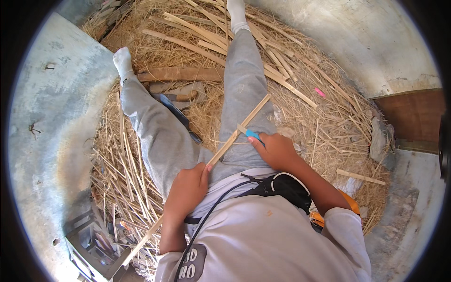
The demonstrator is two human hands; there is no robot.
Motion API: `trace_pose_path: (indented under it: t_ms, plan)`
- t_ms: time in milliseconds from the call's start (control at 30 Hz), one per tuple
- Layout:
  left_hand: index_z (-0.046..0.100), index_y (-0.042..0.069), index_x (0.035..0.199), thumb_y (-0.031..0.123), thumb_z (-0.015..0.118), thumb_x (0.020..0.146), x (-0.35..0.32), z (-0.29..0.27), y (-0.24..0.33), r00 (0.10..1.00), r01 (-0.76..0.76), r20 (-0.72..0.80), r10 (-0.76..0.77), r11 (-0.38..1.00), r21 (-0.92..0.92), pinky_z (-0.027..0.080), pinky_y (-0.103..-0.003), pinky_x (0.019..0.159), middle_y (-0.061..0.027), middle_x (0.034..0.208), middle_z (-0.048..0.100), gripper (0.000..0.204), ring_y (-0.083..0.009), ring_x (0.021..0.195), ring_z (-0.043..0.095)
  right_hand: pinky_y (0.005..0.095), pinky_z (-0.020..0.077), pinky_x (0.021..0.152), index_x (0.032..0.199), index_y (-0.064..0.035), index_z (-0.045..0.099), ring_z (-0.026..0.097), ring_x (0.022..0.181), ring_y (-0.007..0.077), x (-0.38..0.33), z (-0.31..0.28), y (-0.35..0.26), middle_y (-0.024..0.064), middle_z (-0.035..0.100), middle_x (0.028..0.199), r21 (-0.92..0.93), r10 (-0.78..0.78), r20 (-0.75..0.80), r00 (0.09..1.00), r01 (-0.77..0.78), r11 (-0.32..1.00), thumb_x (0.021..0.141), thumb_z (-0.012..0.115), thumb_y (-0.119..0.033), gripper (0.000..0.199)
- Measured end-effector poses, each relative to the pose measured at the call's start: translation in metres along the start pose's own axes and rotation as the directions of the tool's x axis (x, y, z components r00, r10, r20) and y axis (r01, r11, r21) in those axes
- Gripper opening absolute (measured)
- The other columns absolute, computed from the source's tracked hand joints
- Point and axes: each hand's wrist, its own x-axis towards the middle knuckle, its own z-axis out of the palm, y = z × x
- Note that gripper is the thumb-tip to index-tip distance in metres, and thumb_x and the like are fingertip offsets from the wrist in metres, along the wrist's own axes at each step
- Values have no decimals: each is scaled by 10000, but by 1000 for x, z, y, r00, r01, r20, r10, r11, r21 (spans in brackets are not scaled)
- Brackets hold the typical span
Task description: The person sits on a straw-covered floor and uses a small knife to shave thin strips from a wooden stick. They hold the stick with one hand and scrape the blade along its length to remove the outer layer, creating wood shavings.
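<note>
Head view: one strip (230, 140), pale wood, narrow, straight, slanting across your lap; long axis diagonal, far end pointing ahead and to your right. Your left hand (187, 190) grasps it, hiding the middle. Your right hand (275, 150) grips a knife (252, 135), smooth blue handle, blade against the strip. Floor litter (324, 124): dry, tangled, straw-like. Right sock (237, 14): white, cut off above.

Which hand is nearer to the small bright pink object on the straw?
Right. The right hand, holding a blue-handled blade, is down-left of the pink object; the left hand, gripping a pale wooden strip, is farther down-left.
</note>
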Motion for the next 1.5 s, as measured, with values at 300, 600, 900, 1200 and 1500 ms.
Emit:
trace_pose_path:
  t_ms: [300,600,900,1200,1500]
  plan:
    - [644,20,900,328,506,1077,-38,-7,1,999,35,-27,-31,986,163,490,-586,654,-275,706,643,381,-500,699,641,542,534,719,923,-13,697,688,770,450,6,17,15,241,692,775,115,24,-133,991,-9,993,1067,425,-555,623]
    - [721,45,917,334,537,1080,-143,-68,-33,972,225,50,-228,973,51,382,-375,501,-111,555,562,379,-234,462,534,540,504,708,885,13,683,662,754,473,2,12,18,281,652,746,245,14,-155,988,24,969,1078,435,-508,608]
    - [611,45,986,311,448,1096,-38,-2,-11,968,16,-248,33,981,194,497,-553,619,-233,708,664,331,-456,675,672,487,465,662,847,35,631,623,683,447,-6,25,40,272,602,702,424,-39,-236,971,139,895,1074,461,-521,624]
    - [561,78,952,267,478,1080,0,29,0,966,-76,-188,177,892,446,525,-554,561,-199,637,662,243,-424,585,668,447,470,650,832,51,626,579,609,330,12,9,40,252,589,670,303,-131,-52,990,140,942,1078,474,-522,642]
    - [556,104,849,265,572,1044,-16,47,-4,901,-157,-299,316,877,454,517,-472,469,-131,604,655,253,-348,525,671,481,475,653,862,27,654,607,668,448,-6,14,35,270,616,711,367,-106,-152,983,156,917,1064,494,-503,589]
